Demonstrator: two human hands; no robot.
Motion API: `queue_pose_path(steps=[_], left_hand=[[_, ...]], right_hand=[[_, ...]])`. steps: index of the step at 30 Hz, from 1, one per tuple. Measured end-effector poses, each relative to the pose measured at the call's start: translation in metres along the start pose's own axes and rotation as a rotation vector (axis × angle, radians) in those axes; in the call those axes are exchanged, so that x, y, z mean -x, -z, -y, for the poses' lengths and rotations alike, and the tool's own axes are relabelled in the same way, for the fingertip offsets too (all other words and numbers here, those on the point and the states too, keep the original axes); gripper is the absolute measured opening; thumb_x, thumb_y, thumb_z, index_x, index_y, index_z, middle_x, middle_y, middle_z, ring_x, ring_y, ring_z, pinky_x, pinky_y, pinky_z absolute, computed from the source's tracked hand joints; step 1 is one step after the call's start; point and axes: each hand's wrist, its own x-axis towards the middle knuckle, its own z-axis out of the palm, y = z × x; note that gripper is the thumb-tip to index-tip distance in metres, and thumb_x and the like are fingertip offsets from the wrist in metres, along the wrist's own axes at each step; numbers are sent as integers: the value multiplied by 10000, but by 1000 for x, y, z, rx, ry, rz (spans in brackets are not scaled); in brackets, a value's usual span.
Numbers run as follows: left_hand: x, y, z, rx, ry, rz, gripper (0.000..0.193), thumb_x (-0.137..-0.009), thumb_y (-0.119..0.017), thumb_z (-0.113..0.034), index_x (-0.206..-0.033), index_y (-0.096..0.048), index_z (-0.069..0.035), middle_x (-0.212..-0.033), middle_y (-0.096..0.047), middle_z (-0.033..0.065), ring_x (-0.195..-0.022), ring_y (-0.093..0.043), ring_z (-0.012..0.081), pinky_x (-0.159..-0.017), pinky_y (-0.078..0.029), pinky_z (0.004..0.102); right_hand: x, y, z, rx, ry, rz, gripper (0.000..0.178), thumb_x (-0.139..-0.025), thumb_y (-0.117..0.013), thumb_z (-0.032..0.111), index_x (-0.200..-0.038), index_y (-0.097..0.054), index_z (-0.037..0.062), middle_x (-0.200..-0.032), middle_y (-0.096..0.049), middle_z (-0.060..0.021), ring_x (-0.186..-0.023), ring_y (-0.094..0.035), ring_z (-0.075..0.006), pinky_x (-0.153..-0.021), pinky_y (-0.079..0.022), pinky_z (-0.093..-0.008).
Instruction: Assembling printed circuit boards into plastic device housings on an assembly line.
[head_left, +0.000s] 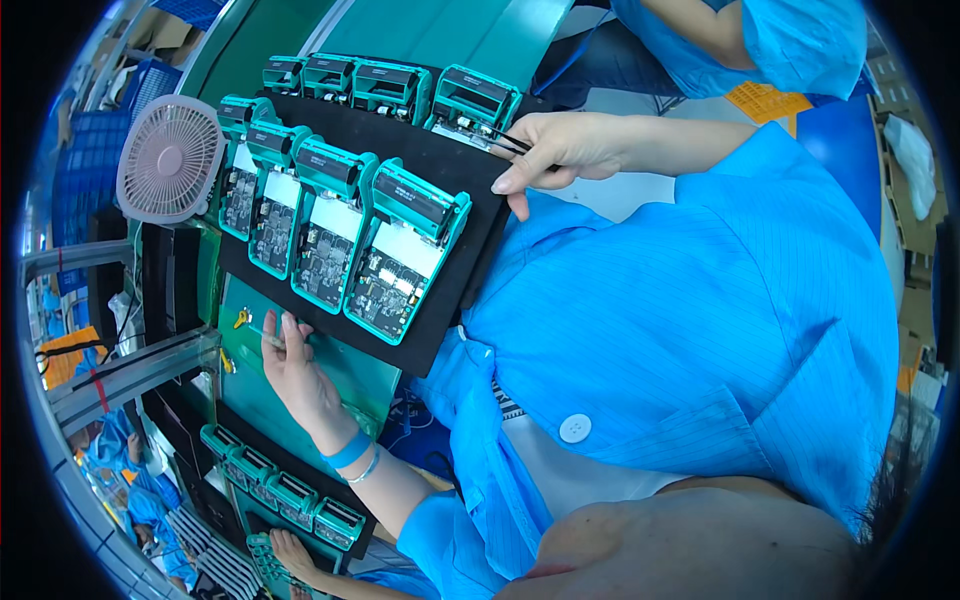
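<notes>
My right hand (560, 150) is closed around dark tweezers (505, 138), whose tips point at the nearest teal housing (478, 98) of the upper row. My left hand (295, 375) hovers beside the black mat (405, 140), palm up, fingers loosely curled and apart; a small pale patch between them is too small to make out. Several teal plastic housings stand on the mat in two rows. In the front row, a housing with an exposed circuit board (385, 295) also shows a white panel and a black part along its top.
A pink fan (172, 160) stands behind the mat's left end. Small yellow pieces (242, 317) lie on the green bench (340, 360). Lower down are more teal housings (290, 495) and another person's hand (292, 555). A co-worker's blue sleeve (800, 45) is at upper right.
</notes>
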Motion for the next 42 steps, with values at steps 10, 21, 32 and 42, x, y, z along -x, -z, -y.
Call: queue_pose_path(steps=[10,21,32,42], left_hand=[[-4,-12,16,-39,-56,-44,595,-997,-704,-180,-1433,-439,127,-1179,-623,88,-973,-578,95,-860,-465,227],[25,-25,-5,-838,-632,-105,489,-998,-666,-126,-1456,-530,-23,-1262,-624,184,-1074,-631,257,-896,-512,363],[67,-51,-4,-788,-699,-31,358,-898,-696,83,-1212,-751,-81,-1069,-635,111,-913,-655,233,-687,-542,345],[73,-68,-1,-808,-737,-153,197,-900,-730,43,-1076,-760,-43,-977,-648,94,-831,-652,213,-666,-534,340]], right_hand=[[-1,-13,10,110,-11,-77,209,-950,-726,217,-952,-627,33,-809,-734,-141,-432,-332,2,-404,-181,-229],[-1,-18,13,158,-25,-139,211,-962,-718,233,-904,-641,45,-736,-724,-95,-428,-329,3,-386,-170,-224],[23,2,83,844,32,213,344,-969,-707,330,-928,-674,-9,-744,-690,-40,-680,-619,-99,-596,-474,-274],[-64,-94,112,1859,961,71,181,-758,-760,187,-787,-635,59,-789,-568,-48,-724,-686,-218,-576,-525,-348]])
